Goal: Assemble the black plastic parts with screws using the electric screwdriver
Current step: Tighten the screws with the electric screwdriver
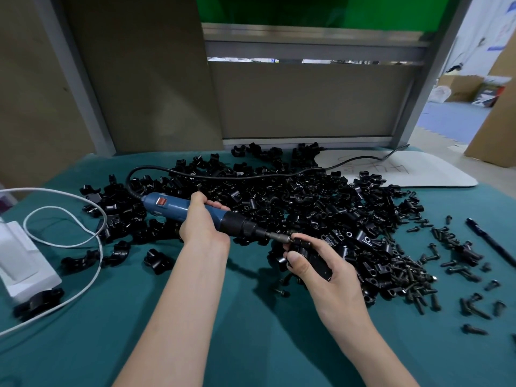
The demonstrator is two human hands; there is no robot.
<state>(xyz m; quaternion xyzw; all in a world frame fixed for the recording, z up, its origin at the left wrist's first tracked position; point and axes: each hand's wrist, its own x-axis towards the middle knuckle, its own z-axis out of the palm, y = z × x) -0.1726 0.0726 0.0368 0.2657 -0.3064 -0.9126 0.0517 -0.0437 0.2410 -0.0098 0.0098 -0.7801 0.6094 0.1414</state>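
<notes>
While your right hand (321, 263) fingers pinched a black plastic part (310, 255) just above the green mat (223, 317), your left hand (203, 222) wrapped tight round the electric screwdriver (195, 212), bit tip touching the part. Step looked like driving a screw; next likely needs steady pressure, then another from the screws (413, 283) and part pile (279, 196).

Two bare forearms enter frame from 6 o'clock, no sleeves in view. Left hand (201, 224) and right hand (321, 263): no gloves, rings, watch or wristbands. Nails short and unpainted on the visible thumbs.
</notes>
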